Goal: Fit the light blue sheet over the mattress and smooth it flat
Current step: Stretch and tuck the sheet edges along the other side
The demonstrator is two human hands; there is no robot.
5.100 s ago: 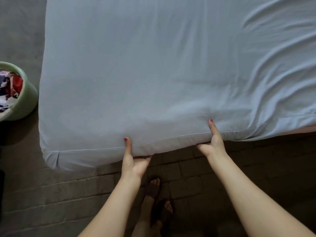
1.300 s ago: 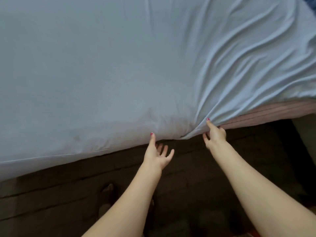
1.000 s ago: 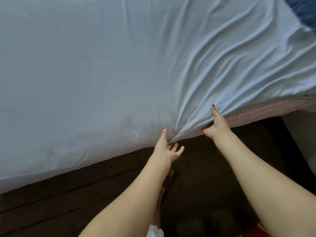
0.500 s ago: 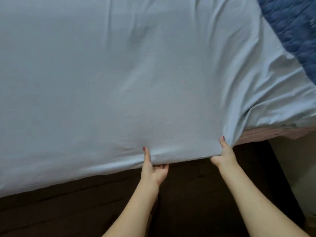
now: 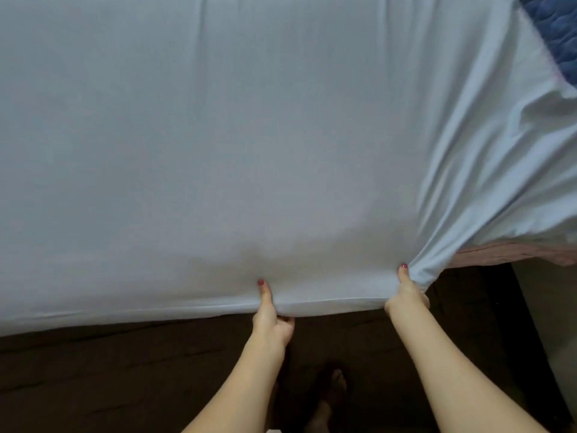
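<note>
The light blue sheet [image 5: 249,151] covers most of the mattress and lies smooth across the middle and left. Its right part is bunched into folds that run down to my right hand [image 5: 407,292], which grips the hem at the near edge, thumb on top. My left hand [image 5: 271,317] grips the same hem a little to the left, thumb pressed on the sheet, fingers curled under the edge. The pink side of the mattress [image 5: 512,253] shows uncovered at the right, and its dark blue quilted top [image 5: 555,32] shows at the upper right corner.
Dark brick-pattern floor [image 5: 125,385] lies below the bed edge. My bare feet [image 5: 331,401] stand between my arms. A pale surface [image 5: 549,323] rises at the far right beside the bed.
Both hands took the hem and pulled it down over the near edge. They shifted rightward along the bed; the sheet's middle has gone smooth, with the folds now gathered at my right hand.
</note>
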